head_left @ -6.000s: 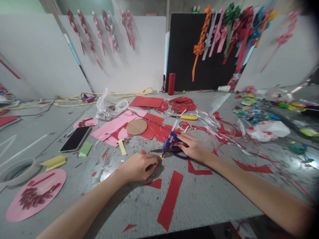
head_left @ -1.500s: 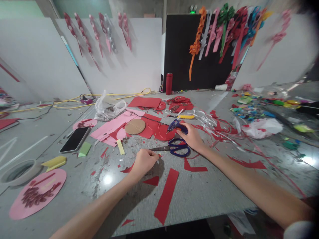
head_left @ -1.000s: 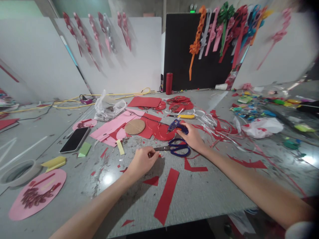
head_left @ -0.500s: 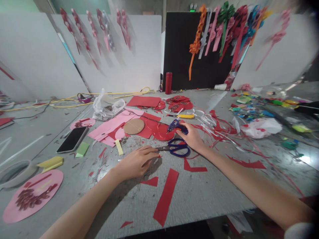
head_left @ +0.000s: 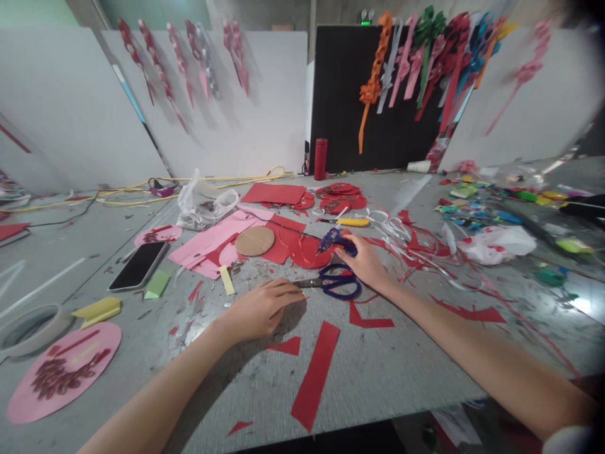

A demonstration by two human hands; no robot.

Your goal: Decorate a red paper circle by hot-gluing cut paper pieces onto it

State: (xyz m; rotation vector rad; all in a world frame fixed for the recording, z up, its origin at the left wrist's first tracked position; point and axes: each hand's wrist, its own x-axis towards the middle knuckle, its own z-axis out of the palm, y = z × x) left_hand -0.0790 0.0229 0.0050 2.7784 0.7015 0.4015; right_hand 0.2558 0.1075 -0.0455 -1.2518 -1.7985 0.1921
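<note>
- Grey table [head_left: 401, 378] is littered with red scraps; paper decorations [head_left: 373, 88] are hung behind.
- Blue glue gun [head_left: 331, 238] is gripped in right hand [head_left: 365, 260], nozzle angled down by red paper [head_left: 302, 253].
- Scissors [head_left: 326, 281] are laid between both hands; blade tips are hidden by left hand [head_left: 259, 306].
- Left grip: can't be told, fingertip undersides obscured.

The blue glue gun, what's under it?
A red piece shows under the tip of the glue gun. Anything straight under its body and the right hand is covered.
</note>
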